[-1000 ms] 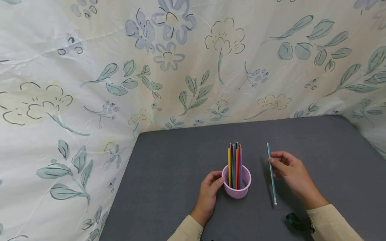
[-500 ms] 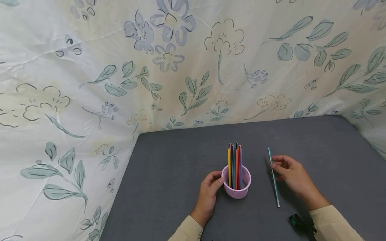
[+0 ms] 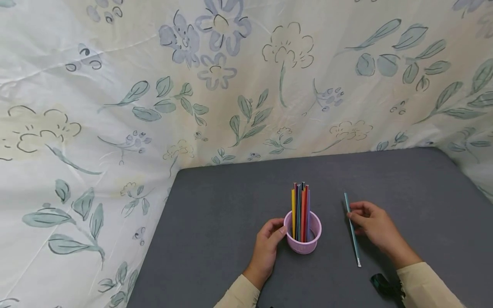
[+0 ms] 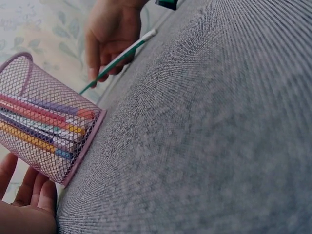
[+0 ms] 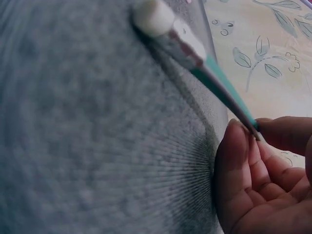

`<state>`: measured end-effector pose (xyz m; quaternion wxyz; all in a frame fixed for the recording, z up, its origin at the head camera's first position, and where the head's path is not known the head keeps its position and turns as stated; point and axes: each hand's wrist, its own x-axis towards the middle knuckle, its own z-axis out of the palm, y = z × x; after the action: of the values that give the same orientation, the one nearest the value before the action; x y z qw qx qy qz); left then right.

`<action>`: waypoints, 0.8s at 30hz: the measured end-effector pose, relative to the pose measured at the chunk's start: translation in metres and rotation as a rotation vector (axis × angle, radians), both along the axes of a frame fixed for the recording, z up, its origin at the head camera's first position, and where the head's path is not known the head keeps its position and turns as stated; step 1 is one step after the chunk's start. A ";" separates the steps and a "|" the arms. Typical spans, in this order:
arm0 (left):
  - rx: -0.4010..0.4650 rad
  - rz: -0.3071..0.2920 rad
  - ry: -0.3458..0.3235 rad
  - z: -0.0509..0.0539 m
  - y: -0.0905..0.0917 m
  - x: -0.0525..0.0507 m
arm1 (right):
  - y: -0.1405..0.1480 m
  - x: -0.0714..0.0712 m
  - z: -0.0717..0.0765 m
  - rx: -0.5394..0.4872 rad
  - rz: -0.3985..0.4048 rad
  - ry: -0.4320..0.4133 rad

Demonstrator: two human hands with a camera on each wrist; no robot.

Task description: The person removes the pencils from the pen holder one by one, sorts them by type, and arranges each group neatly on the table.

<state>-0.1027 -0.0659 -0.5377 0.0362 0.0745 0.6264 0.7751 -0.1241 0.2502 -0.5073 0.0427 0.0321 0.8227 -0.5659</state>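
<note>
My left hand [image 3: 266, 248] holds the left side of a pink mesh pencil cup [image 3: 302, 247], its thumb at the rim. Several coloured pencils [image 3: 303, 209] stand upright inside, yellow, red, purple and dark ones among them. To the right of the cup, my right hand [image 3: 375, 224] pinches a teal pencil [image 3: 354, 237] between thumb and fingers. This pencil slants, its white eraser [image 5: 153, 18] towards me and close to the cloth in the right wrist view. From the left wrist view, the fingers [image 4: 39, 187] of my left hand lie against the mesh.
Dark grey cloth [image 3: 215, 239] covers the table. A floral curtain [image 3: 231, 85] rises along its back and left edges. Near my right sleeve [image 3: 423, 282] is a small dark green object [image 3: 380, 283], partly hidden.
My right hand has drawn the teal pencil a little towards me and to the right. The left hand and the cup stay in the same place.
</note>
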 end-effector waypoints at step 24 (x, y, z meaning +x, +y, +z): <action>-0.023 0.011 -0.025 0.002 0.000 -0.001 | -0.002 -0.002 -0.003 0.160 -0.017 0.012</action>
<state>-0.1038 -0.0661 -0.5356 0.0407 0.0613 0.6352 0.7688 -0.1260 0.2478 -0.5102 0.0300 0.0389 0.8653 -0.4988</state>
